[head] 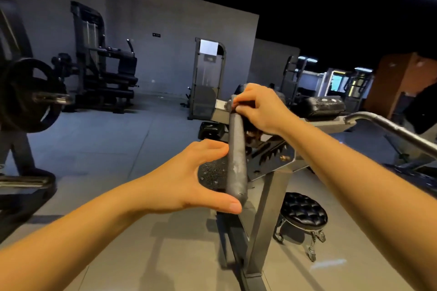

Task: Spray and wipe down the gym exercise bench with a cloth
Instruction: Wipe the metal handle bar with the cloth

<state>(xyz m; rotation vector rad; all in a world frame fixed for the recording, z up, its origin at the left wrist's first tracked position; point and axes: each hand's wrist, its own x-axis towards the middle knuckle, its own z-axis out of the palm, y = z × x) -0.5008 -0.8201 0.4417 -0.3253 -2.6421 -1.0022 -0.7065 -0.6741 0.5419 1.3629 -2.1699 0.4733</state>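
A grey cylinder (236, 156), either a padded bar or a tight roll, slants up over the bench; I cannot tell which it is. My right hand (257, 108) is closed around its upper end. My left hand (189, 177) is spread wide beside its lower part, fingertips against its side and thumb under its capped end. Behind the cylinder shows a black bench pad (211, 172) speckled with droplets. The bench's grey metal frame (267, 210), with a toothed adjuster, stands below. No spray bottle is in view.
A black tufted stool (303, 212) on castors stands right of the frame. A second black pad (324, 104) lies beyond, and a curved metal bar (387, 127) crosses at right. A loaded barbell (30, 94) sits at left. Weight machines (101, 71) line the far wall.
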